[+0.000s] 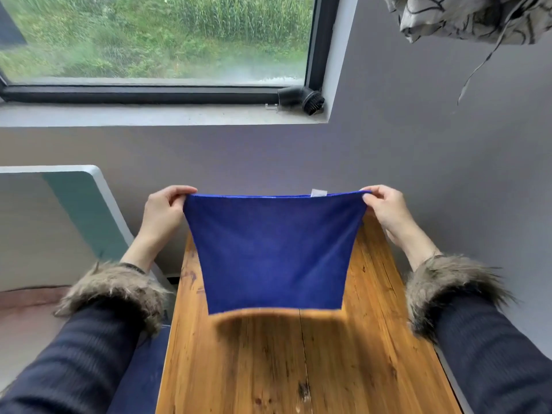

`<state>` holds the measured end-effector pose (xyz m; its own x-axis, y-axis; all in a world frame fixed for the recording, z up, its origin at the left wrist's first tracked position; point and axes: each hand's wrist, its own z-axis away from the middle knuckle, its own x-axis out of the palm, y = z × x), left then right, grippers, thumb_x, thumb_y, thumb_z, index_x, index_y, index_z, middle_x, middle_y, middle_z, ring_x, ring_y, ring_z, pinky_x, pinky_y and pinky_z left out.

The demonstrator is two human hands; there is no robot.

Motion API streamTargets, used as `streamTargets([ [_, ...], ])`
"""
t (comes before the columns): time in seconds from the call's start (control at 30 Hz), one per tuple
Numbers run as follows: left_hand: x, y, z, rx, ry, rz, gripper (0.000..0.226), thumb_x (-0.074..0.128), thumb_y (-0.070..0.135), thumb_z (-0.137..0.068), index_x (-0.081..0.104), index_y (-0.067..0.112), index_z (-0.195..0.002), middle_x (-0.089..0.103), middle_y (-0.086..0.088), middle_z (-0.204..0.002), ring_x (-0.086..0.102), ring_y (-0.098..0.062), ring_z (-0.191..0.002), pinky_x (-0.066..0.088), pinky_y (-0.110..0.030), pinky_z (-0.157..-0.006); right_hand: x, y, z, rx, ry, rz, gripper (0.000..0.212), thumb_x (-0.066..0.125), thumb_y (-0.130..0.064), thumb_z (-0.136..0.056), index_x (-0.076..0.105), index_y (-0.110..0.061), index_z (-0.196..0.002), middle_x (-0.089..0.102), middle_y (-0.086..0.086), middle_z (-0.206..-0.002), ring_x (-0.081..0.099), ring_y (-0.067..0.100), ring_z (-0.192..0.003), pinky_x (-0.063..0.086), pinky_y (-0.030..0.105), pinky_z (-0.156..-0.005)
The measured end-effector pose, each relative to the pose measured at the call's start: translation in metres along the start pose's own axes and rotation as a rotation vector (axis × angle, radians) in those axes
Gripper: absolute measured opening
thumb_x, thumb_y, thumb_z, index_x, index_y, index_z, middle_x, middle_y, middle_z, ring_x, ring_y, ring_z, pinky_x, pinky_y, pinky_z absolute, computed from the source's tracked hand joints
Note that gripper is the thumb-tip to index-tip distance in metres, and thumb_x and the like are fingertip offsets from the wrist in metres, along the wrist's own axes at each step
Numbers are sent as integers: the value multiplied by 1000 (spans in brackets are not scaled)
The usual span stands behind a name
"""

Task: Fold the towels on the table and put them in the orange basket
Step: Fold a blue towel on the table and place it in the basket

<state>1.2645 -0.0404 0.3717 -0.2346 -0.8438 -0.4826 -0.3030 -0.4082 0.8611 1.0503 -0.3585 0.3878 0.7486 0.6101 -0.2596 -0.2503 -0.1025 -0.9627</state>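
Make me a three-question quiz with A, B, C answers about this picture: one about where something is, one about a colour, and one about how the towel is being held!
1. Where is the black round brush head?
A. on the windowsill
B. on the table
C. on the floor

2. What colour is the held square cloth towel?
A. red
B. blue
C. yellow

3. How is the towel held?
A. folded flat on the wooden plank table
B. bunched in one hand
C. hanging from both top corners

Answers:
1 A, it sits at the sill's right end.
2 B, the cloth is deep blue.
3 C, the left hand and right hand each pinch a corner.
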Motion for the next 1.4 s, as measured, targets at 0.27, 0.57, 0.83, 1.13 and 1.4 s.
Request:
streamTargets([
  [0.27,-5,6,13,44,16,77,26,46,-2,-92,69,12,-96,65,2,-85,60,-1,-78,47,-19,-85,-6,-2,12,-62,14,-63,26,49,0,-90,61,-20,-80,62,-2,-82,56,6,-75,46,15,-72],
  [0.57,22,-89,100,-362,-387,-133,29,47,-8,-85,72,6,-88,66,-10,-82,55,-14,-71,44,-25,-69,-9,108,70,250,-87,156,16,54,4,-85,67,-4,-91,62,9,-81,54,17,-72,43,22,-69],
  [0.83,35,-120,146,-493,-580,-148,27,49,-7,-87,71,8,-88,70,-11,-91,63,-24,-90,50,-40,-87,-15,167,106,522,-195,205,17,50,6,-88,64,-1,-96,61,11,-81,54,14,-66,48,17,-57],
  [1.13,69,-141,104,-452,-390,-141,24,53,3,-88,70,20,-92,70,-3,-97,65,-20,-91,50,-38,-93,6,192,64,440,-98,176,18,50,2,-90,62,-11,-87,62,1,-79,57,11,-69,50,16,-59],
  [1.4,113,-174,73,-475,-317,-168,26,51,3,-86,71,17,-95,69,-7,-97,63,-24,-93,51,-40,-91,36,238,17,447,-37,187,18,51,1,-87,64,-12,-87,64,8,-91,58,16,-85,48,30,-78],
])
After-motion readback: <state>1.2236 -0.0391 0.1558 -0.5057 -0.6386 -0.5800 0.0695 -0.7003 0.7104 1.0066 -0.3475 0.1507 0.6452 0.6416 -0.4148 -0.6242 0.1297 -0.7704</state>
